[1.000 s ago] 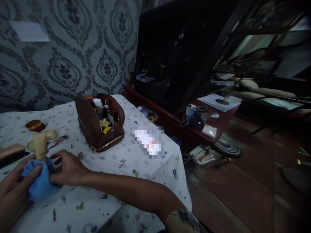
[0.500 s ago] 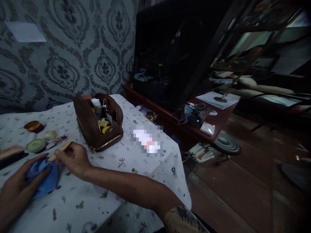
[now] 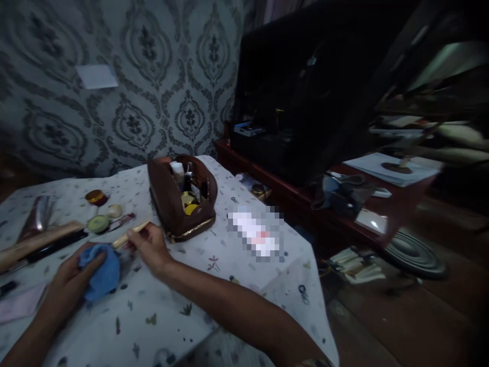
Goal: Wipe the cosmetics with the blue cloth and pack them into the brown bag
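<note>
A crumpled blue cloth is gripped in my left hand, thumb on top and fingers behind it. Between the thumb and fingers of my right hand is a slim beige stick, like a brush handle. Its lower end meets the cloth's upper edge, and whatever tip it has cannot be made out. Just beyond the right hand stands an unzipped brown cosmetic bag holding several bottles and jars. Near the hands lie a green round pot, a small pale-yellow pot and a slender reddish tube.
A dark red jar with a gold lid stands farther back. At left lie a long black-and-tan item, a shiny tube and a pink flat item. A large dark television stands on a red cabinet at right.
The view has turned left, so everything sits farther right, and more items show at the left. Both hands keep their hold on the cloth and the stick.
</note>
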`<state>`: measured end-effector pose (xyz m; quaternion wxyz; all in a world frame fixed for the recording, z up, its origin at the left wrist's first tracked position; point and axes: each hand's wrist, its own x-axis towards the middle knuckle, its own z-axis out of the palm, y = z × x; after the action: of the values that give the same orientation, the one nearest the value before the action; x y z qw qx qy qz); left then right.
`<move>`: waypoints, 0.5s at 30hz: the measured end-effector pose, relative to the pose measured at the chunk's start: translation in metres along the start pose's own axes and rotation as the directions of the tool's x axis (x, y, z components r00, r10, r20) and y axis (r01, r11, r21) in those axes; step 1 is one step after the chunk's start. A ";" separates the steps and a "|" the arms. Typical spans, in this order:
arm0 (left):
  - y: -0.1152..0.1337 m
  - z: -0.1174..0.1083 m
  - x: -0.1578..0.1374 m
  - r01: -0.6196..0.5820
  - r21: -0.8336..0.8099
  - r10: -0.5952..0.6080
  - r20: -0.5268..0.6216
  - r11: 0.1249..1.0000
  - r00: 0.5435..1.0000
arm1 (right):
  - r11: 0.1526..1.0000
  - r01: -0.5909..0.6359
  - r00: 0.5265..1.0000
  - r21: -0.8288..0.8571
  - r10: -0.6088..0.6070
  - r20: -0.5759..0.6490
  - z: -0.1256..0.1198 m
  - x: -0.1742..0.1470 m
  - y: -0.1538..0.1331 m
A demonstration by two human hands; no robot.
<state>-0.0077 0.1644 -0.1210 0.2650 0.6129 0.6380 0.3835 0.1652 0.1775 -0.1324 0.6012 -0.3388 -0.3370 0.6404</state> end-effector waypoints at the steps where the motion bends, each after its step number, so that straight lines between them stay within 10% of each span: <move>1: 0.005 0.000 -0.002 0.022 -0.058 -0.018 0.065 0.998 0.998 | 1.000 0.002 1.000 0.001 -0.002 0.004 0.000 0.000 -0.001; 15: 0.014 -0.001 -0.005 -0.015 -0.363 0.054 0.099 0.932 0.994 | 0.995 0.063 0.998 -0.074 -0.062 0.018 0.004 -0.004 -0.007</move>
<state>-0.0001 0.1585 -0.1100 0.4004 0.5845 0.5305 0.4653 0.1660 0.1739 -0.1246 0.6054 -0.3453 -0.3756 0.6108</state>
